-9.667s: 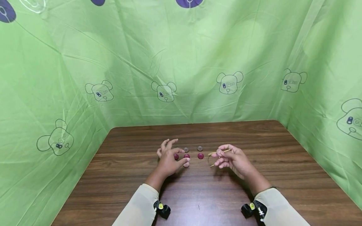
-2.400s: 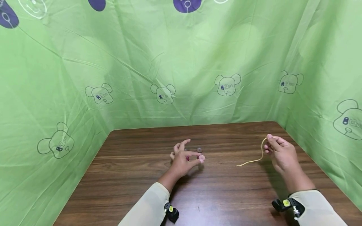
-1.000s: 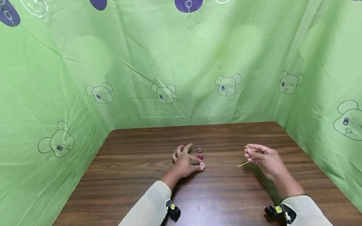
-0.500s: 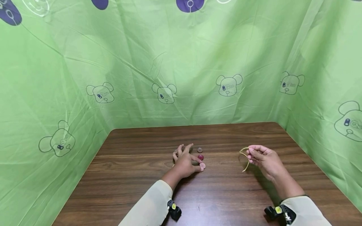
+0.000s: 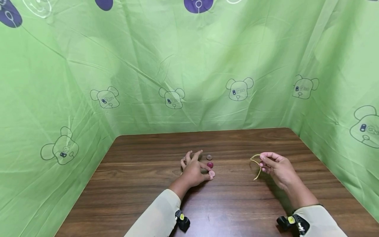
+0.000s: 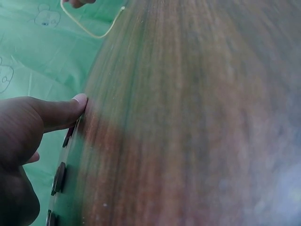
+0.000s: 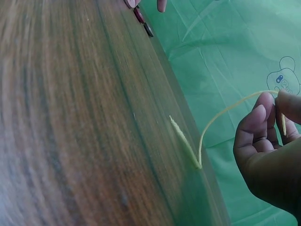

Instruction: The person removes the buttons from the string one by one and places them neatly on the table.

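A pale pink button (image 5: 212,173) lies nearest the person in a short column, with a crimson button (image 5: 210,165) and a grey-brown button (image 5: 209,157) beyond it. My left hand (image 5: 193,171) pinches the pink button at its left side between thumb and index finger, the other fingers spread over the table. My right hand (image 5: 275,167) holds a yellow string (image 7: 225,110) between thumb and index finger. The string arcs out from the fingertips, bends sharply at the table and ends in a frayed tip. Table under my left hand is hidden in the head view.
The brown wooden table (image 5: 231,204) reaches back to a green cloth curtain (image 5: 201,65) printed with bear faces, which also stands on both sides. Dark button edges (image 6: 59,179) show beneath my left hand in the left wrist view.
The left hand has brought the pink button toward the person, to the near side of the crimson one. The right hand moved left and lower, and the string now bends. The last half second is nearly still.
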Available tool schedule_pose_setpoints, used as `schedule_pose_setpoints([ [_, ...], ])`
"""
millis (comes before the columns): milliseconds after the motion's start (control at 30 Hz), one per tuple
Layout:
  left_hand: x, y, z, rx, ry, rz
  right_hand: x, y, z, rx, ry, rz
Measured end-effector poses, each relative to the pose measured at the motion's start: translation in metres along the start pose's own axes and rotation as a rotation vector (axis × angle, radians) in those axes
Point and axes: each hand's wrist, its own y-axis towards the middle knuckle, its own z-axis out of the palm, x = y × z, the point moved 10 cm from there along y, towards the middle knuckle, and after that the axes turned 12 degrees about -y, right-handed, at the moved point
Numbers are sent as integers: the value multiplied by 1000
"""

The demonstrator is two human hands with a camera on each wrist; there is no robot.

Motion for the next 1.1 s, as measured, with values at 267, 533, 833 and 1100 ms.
schedule_pose_setpoints([
  [267,1,0,0,-11,-2,-2,-4,2,-2,-7,-5,23],
  [533,-2,0,-1,-8,1,25,-3,1,-2,-5,5,24],
  [833,-5,-5,-18,-44,-12,50,-6,2,-7,-41,-6,56],
  [1100,7,-10,-38,-109,-58,24,-12,2,-16,-88,-73,136],
])
